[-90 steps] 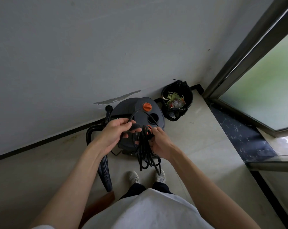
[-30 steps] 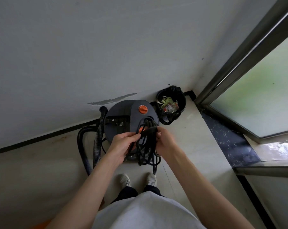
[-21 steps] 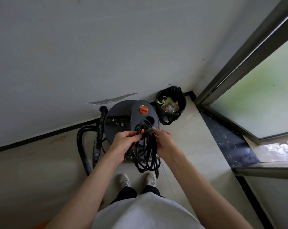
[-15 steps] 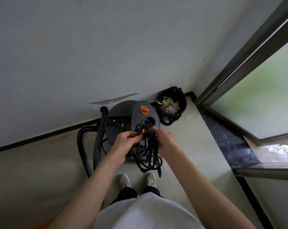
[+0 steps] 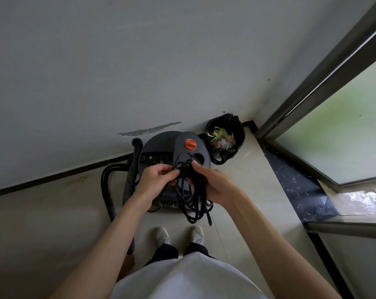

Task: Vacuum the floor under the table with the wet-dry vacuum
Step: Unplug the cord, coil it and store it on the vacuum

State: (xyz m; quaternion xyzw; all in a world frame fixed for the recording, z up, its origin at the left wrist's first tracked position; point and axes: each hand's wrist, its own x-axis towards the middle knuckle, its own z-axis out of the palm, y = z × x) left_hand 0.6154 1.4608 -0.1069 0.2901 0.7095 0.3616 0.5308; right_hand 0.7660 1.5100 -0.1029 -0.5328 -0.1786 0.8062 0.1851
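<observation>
The vacuum (image 5: 161,152) stands against the wall (image 5: 118,72), so I cannot pass behind it. The hose (image 5: 129,175) loops along its left, the bin (image 5: 226,137) crowds its right. Bare floor (image 5: 247,180) lies open at its front-right.

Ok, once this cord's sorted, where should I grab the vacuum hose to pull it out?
Probably the ribbed hose, on its upright stretch just left of the vacuum, coming from the front-left. That part stands clear of the wall, and the ribs should give grip. Both hands, left hand and right hand, now hold the cord bundle.
</observation>
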